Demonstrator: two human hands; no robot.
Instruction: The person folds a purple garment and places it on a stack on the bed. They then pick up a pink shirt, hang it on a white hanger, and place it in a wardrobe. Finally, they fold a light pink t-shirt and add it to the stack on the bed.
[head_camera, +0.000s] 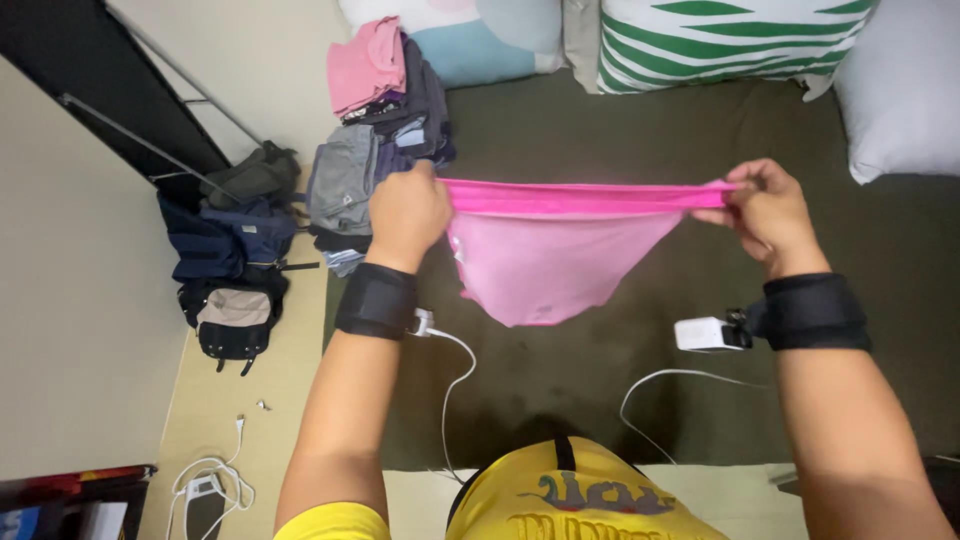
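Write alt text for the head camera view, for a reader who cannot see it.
Two hands, left hand and right hand, stretch a pink garment taut by its top edge above a dark olive bed cover. A pile of folded clothes sits beyond the left hand, with pillows at the bed's head.

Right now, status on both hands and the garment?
Left hand and right hand each pinch an end of the pink garment, stretched taut. It hangs above the dark bedspread. Folded clothes pile lies beyond the left hand.

Dark olive bedcover (620, 130), green-striped white pillow (720, 40) (against the headboard end), beige woven floor mat (215, 400), plain cream wall (70, 300), dark backpacks (232, 265)
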